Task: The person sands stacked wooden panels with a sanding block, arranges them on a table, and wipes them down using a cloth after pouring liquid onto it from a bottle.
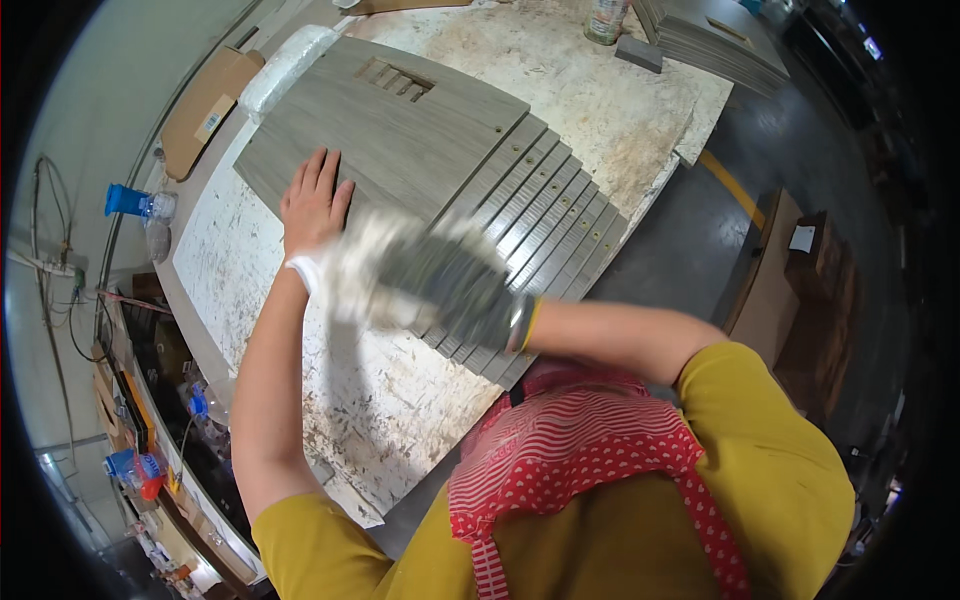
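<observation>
The grey wood-grain panel (400, 130) lies flat on top of a fanned stack of like panels (545, 215), whose drilled edges step out to your right, all of it on the scuffed white worktable (600, 100). A slotted cut-out (395, 78) sits near the panel's far edge. Your left hand (315, 205) is bare and pressed flat on the panel's near corner, fingers spread and together with nothing gripped. Your right hand (450, 280), in a grey glove, crosses over the stack's near end with a white cloth (365, 265); it is blurred, so you cannot tell how tightly it is closed on the cloth. The two hands are just beside each other, the cloth touching your left wrist.

Past the panel, a white foam strip (285, 65) lies along its left edge, with a cardboard piece (205, 110) beyond. A plastic bottle (605, 20) and another pile of grey boards (715, 45) stand at the table's far end. A blue-capped bottle (135, 203) lies off to your left.
</observation>
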Demonstrator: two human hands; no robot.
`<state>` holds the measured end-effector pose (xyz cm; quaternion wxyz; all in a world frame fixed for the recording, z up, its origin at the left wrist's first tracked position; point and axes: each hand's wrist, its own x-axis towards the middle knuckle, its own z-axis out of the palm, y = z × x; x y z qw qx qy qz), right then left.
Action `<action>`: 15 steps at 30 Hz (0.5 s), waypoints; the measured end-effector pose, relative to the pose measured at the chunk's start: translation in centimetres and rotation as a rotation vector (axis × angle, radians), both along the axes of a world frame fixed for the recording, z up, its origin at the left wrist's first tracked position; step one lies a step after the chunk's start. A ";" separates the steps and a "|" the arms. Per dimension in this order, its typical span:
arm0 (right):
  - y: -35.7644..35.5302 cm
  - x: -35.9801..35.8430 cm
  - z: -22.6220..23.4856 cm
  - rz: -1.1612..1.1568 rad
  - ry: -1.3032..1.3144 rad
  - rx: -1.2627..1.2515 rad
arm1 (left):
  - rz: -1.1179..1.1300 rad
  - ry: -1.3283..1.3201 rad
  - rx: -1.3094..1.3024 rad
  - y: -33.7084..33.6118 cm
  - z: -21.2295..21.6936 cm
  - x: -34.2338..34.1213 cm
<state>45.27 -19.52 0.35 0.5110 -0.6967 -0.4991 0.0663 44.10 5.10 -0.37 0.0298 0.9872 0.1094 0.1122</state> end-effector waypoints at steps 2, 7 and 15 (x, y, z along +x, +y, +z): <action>0.0 -3.9 -1.1 0.168 -0.556 0.013 | -0.038 -0.021 -0.044 -1.2 0.7 0.4; -1.8 -0.6 1.9 0.221 -0.373 -0.024 | 0.005 0.013 -0.031 -0.9 1.0 -0.4; -9.0 14.3 0.2 -0.171 -0.669 -0.196 | 0.021 0.046 -0.035 -1.3 1.5 -0.1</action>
